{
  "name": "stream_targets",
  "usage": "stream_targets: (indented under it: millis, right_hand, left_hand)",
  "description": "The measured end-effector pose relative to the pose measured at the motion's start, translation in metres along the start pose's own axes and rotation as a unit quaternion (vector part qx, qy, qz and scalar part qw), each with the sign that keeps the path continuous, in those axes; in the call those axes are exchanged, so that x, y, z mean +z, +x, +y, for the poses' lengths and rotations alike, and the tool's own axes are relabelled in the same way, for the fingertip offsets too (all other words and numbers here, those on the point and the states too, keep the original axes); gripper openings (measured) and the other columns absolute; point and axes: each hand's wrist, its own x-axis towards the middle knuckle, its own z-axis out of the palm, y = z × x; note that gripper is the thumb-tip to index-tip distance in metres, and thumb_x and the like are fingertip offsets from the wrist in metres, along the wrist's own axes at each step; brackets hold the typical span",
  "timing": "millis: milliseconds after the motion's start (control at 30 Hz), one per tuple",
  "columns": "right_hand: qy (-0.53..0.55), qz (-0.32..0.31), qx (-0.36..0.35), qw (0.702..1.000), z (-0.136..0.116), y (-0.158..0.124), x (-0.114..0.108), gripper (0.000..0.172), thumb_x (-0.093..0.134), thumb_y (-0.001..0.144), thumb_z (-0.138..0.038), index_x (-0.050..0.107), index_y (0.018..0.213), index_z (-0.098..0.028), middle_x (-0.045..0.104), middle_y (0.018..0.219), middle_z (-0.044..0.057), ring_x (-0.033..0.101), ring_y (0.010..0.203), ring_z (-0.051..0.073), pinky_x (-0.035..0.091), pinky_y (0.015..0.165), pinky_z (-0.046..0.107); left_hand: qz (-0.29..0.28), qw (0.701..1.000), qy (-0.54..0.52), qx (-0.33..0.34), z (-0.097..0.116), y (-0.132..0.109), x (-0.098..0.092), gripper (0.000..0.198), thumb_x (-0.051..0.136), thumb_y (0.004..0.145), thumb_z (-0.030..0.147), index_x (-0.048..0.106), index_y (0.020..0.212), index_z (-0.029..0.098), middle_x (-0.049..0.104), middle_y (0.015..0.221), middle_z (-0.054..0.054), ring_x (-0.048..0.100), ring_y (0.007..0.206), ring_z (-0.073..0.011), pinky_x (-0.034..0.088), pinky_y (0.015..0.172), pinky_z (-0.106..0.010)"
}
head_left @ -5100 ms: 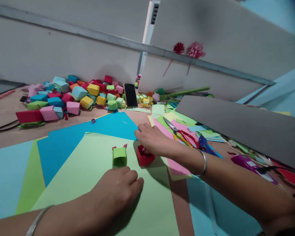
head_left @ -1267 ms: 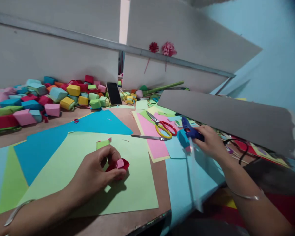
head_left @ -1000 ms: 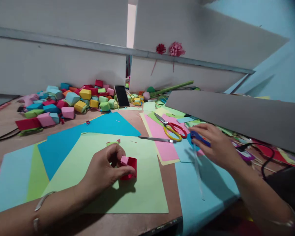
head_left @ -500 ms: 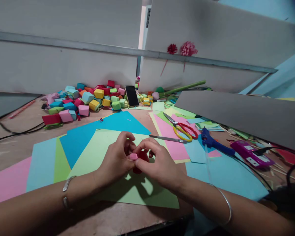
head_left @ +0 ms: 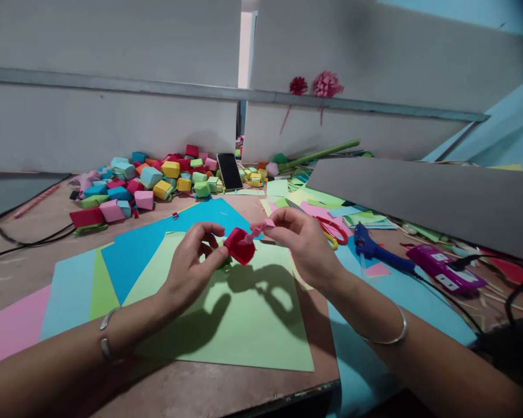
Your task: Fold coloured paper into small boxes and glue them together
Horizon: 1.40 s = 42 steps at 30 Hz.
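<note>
My left hand (head_left: pixel 200 255) is closed on a small red paper box (head_left: pixel 240 246), its open side turned toward me. A bit of green paper shows under the box by my fingertips. Between thumb and fingers of my right hand (head_left: pixel 298 241) is the end of a folded pink paper strip (head_left: pixel 258 230). The strip stretches in zigzag folds from the box to that hand; whether it is fixed inside I cannot tell. Both hands are above a pale green sheet (head_left: pixel 244 331), on which their shadows fall.
Coloured paper boxes (head_left: pixel 148 176) are heaped at the back left, beside a phone (head_left: pixel 229 171). On the right lie scissors (head_left: pixel 333 229), partly hidden by my right hand, a blue glue gun (head_left: pixel 381 252) and a purple power strip (head_left: pixel 444 270) with cables. Blue sheets (head_left: pixel 157 244) lie underneath.
My hands have moved apart. The pink piece, a compact fold between my fingers before, is now drawn out as a strip to the right, and the red box has turned into clear view.
</note>
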Motion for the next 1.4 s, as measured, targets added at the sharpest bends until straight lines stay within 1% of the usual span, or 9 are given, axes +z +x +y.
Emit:
stream_targets:
  millis: [133,233,433,667,833,933,1033,1133,1400]
  right_hand:
    - [0.01,-0.029,0.028,0.999,0.009,0.001,0.002,0.025,0.077,0.069,-0.032,0.055,0.073,-0.02,0.069,0.079,0.003,0.067,0.084,0.02,0.05,0.079,0.037]
    - [-0.006,-0.007,0.048,0.999,0.018,0.002,0.0,0.023,0.076,0.069,-0.029,0.056,0.074,-0.019,0.066,0.074,0.002,0.065,0.076,0.017,0.05,0.072,0.034]
    - [0.027,0.015,0.048,0.998,0.026,0.009,-0.01,0.016,0.071,0.068,-0.021,0.059,0.077,-0.017,0.066,0.076,0.001,0.062,0.075,0.016,0.049,0.07,0.032]
    - [0.036,0.02,0.037,0.998,0.025,0.007,-0.014,0.014,0.073,0.069,-0.024,0.063,0.076,-0.018,0.066,0.076,0.001,0.061,0.074,0.014,0.048,0.066,0.029]
    - [-0.083,0.013,-0.032,0.996,0.02,-0.003,-0.01,0.006,0.067,0.076,-0.024,0.068,0.075,-0.018,0.068,0.078,0.003,0.061,0.071,0.015,0.048,0.064,0.029]
    - [-0.189,0.01,-0.144,0.971,0.018,-0.01,-0.005,0.008,0.065,0.08,-0.022,0.068,0.074,-0.019,0.066,0.08,0.003,0.061,0.072,0.015,0.048,0.064,0.029]
    - [-0.283,0.004,-0.278,0.918,0.019,-0.015,-0.004,0.009,0.063,0.084,-0.021,0.07,0.079,-0.019,0.065,0.083,0.005,0.061,0.076,0.016,0.048,0.069,0.031]
    - [-0.36,-0.005,-0.366,0.858,0.021,-0.016,-0.004,0.011,0.062,0.087,-0.021,0.072,0.086,-0.018,0.067,0.086,0.007,0.061,0.08,0.018,0.046,0.073,0.034]
    - [-0.43,-0.024,-0.399,0.809,0.032,-0.016,0.002,0.017,0.055,0.092,-0.022,0.07,0.084,-0.02,0.068,0.086,0.005,0.058,0.082,0.017,0.04,0.076,0.035]
  left_hand:
    - [0.004,0.995,-0.089,0.044,0.0,-0.001,-0.002,0.024,0.056,0.082,0.025,0.054,0.105,0.021,0.053,0.096,-0.002,0.05,0.082,-0.0167,0.044,0.068,-0.028]
    - [-0.006,0.997,0.051,0.05,0.001,0.006,-0.006,0.036,0.053,0.069,0.014,0.056,0.104,0.021,0.055,0.11,-0.005,0.052,0.099,-0.0228,0.046,0.081,-0.035]
    - [-0.154,0.954,0.255,0.018,-0.013,0.017,-0.011,0.068,0.051,0.055,0.006,0.052,0.122,0.018,0.054,0.13,-0.014,0.045,0.125,-0.0342,0.038,0.102,-0.051]
    - [-0.181,0.958,0.224,0.005,-0.026,0.017,-0.006,0.047,0.054,0.068,0.014,0.055,0.115,0.016,0.06,0.118,-0.015,0.057,0.109,-0.0326,0.047,0.091,-0.05]
    - [-0.158,0.97,0.186,0.011,-0.024,0.021,-0.003,0.037,0.061,0.071,0.023,0.058,0.107,0.019,0.054,0.124,-0.013,0.052,0.118,-0.03,0.051,0.088,-0.043]
    - [-0.145,0.988,0.036,-0.051,-0.022,0.019,-0.002,0.036,0.065,0.074,0.027,0.057,0.109,0.021,0.055,0.125,-0.011,0.054,0.118,-0.0271,0.05,0.089,-0.041]
    - [-0.18,0.964,-0.134,-0.144,-0.018,0.017,-0.001,0.042,0.071,0.076,0.026,0.054,0.114,0.023,0.062,0.115,-0.008,0.061,0.104,-0.0227,0.051,0.082,-0.036]
    - [-0.192,0.945,-0.194,-0.179,-0.015,0.015,0.0,0.042,0.075,0.075,0.023,0.057,0.113,0.023,0.065,0.108,-0.006,0.063,0.093,-0.019,0.05,0.077,-0.032]
    - [-0.216,0.936,-0.217,-0.174,-0.024,0.013,0.002,0.047,0.078,0.072,0.022,0.058,0.115,0.021,0.067,0.104,-0.008,0.064,0.087,-0.0197,0.05,0.072,-0.031]
